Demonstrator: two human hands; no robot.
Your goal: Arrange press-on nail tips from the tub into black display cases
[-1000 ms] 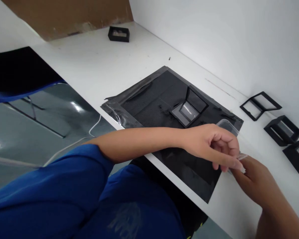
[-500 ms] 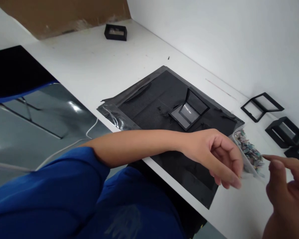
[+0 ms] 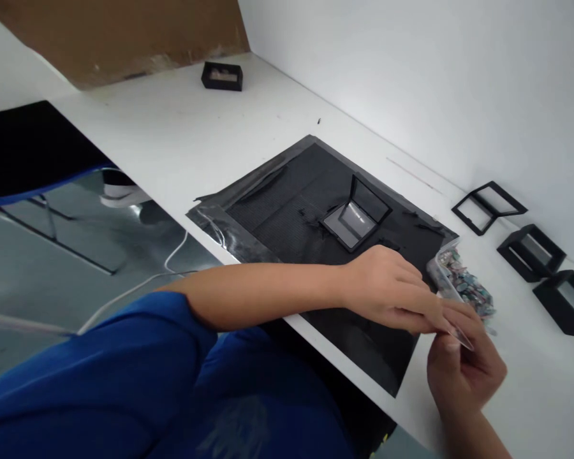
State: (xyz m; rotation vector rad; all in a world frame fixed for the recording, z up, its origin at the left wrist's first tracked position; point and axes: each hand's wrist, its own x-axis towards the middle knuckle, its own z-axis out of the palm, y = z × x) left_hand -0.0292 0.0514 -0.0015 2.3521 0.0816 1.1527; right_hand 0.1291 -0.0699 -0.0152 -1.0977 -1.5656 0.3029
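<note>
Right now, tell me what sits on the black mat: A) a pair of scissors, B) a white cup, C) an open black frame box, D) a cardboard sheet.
C: an open black frame box stands on the black mat, its lid raised, with a clear pane showing.

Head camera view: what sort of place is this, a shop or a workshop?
Probably a small packing or assembly bench: a white table with a taped-down black mat, several black display frames, and a clear bag of small colourful pieces.
</note>
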